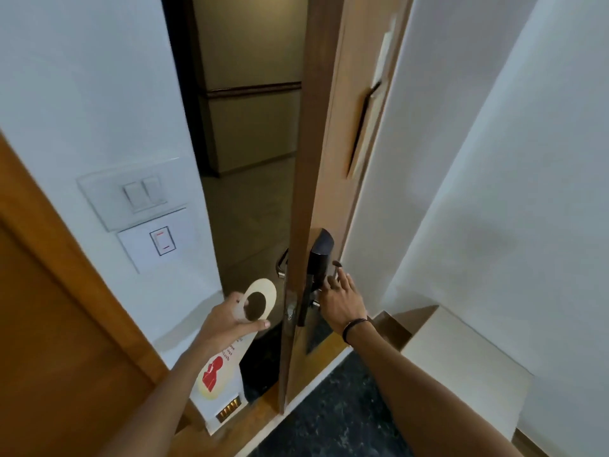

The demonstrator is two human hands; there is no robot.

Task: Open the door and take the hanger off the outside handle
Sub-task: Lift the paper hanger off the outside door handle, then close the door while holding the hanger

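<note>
The wooden door stands partly open, seen edge-on in the middle. My left hand grips a cream door hanger with a round hole and a red figure, held left of the door edge, free of the outside handle. My right hand reaches the dark inside lock and handle, fingers spread and touching it without a clear grip.
White wall with light switches and a card slot panel on the left. An orange-brown wooden panel at far left. A dim corridor shows through the gap. White walls and a low ledge on the right.
</note>
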